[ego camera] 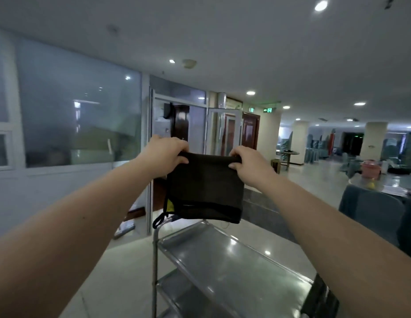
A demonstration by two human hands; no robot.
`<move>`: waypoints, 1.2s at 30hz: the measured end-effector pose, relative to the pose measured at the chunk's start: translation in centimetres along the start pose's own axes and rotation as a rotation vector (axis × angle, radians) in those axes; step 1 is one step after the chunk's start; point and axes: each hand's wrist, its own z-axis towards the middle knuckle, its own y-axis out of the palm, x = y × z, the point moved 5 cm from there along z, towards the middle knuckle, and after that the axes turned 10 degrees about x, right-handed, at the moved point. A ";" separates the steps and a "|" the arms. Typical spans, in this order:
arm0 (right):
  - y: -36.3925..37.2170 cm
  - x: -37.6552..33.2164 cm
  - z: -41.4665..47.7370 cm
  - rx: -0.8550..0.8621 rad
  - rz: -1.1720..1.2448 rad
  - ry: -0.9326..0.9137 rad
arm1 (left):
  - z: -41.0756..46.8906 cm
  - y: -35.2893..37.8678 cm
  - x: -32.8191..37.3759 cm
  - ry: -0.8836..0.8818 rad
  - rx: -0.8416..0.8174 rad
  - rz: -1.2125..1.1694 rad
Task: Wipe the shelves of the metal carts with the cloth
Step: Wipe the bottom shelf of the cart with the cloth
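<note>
Above the far end of the metal cart [234,255], left hand [164,154] and right hand [250,162] pinch the dark cloth [204,187] by its top corners, so wiping seemingly has not begun.

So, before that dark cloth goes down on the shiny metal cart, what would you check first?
1. Grip: left hand and right hand both pinch the top edge of the dark folded cloth: ok.
2. Cloth hangs flat, not bunched: ok.
3. Visible part of the top shelf on the shiny metal cart bare: ok.
4. Cloth touching the shelf: not ok, held in the air.
5. Cloth damp or clean: cannot tell.
</note>
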 end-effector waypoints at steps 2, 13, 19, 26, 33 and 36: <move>4.4 -2.1 2.5 -0.013 0.021 -0.001 | 0.2 1.7 -4.5 -0.045 -0.016 0.025; 22.4 -2.6 15.5 -0.088 0.069 0.001 | 6.1 16.4 -20.1 -0.106 -0.071 0.019; 32.2 3.3 23.1 -0.155 -0.047 -0.103 | 11.4 26.9 -24.3 -0.110 -0.136 -0.023; 44.6 10.3 30.1 -0.278 -0.156 -0.240 | 17.3 40.8 -27.3 -0.005 -0.219 0.062; 58.9 16.8 32.6 -0.340 -0.265 -0.184 | 19.9 58.5 -29.2 -0.057 -0.353 -0.184; 64.9 20.1 32.9 -0.351 -0.241 -0.040 | 19.8 67.1 -29.8 -0.001 -0.406 -0.316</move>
